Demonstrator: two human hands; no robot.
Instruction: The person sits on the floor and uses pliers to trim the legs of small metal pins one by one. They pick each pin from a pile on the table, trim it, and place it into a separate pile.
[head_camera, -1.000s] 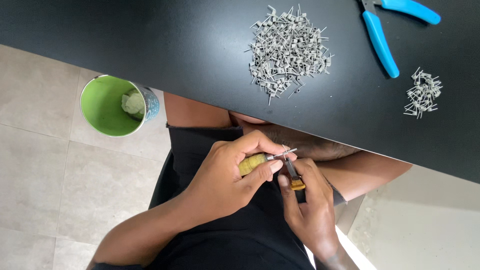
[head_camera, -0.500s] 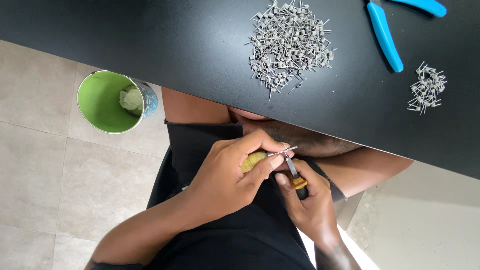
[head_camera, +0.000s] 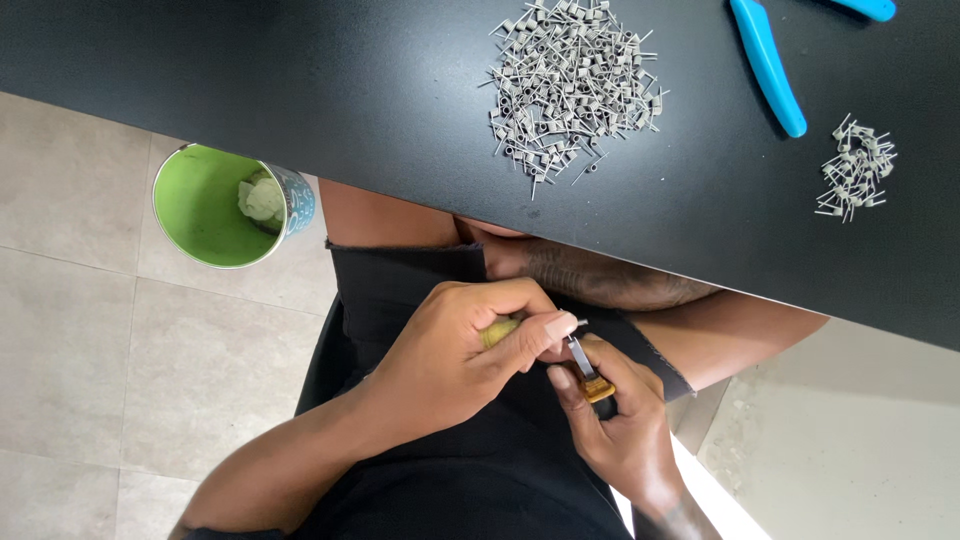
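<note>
Hands meet low in the view, over a lap in black cloth, below the near edge of a matte black surface (head_camera: 300, 90). The left hand (head_camera: 450, 360) has its fingers curled shut around a rounded yellowish-green handle (head_camera: 497, 330), thumb laid flat along it toward 3 o'clock. A thin metal tip shows just past the thumbnail; what it carries is too small to tell. The right hand (head_camera: 620, 430), at about 4 o'clock from the left, pinches a small flat tool (head_camera: 585, 365) with a grey metal blade and a tan, blocky base between thumb and forefinger, its fingers closed on it. The blade points up to 11 o'clock and touches the tip held by the left hand.

On the surface at 12 o'clock lies a loose, bristly heap of small grey wire coils (head_camera: 570, 80), each a tight spiral with two straight legs. At 2 o'clock, well apart from it, sits a smaller cluster of the same coils (head_camera: 855, 170). Between the two lies a smooth, bright blue plastic handle of a pair of pliers (head_camera: 765, 65), slanting toward 5 o'clock.

At 9 o'clock a round tin (head_camera: 215, 205) with a glossy green inside stands on pale floor tiles, holding a crumpled pale wad.
</note>
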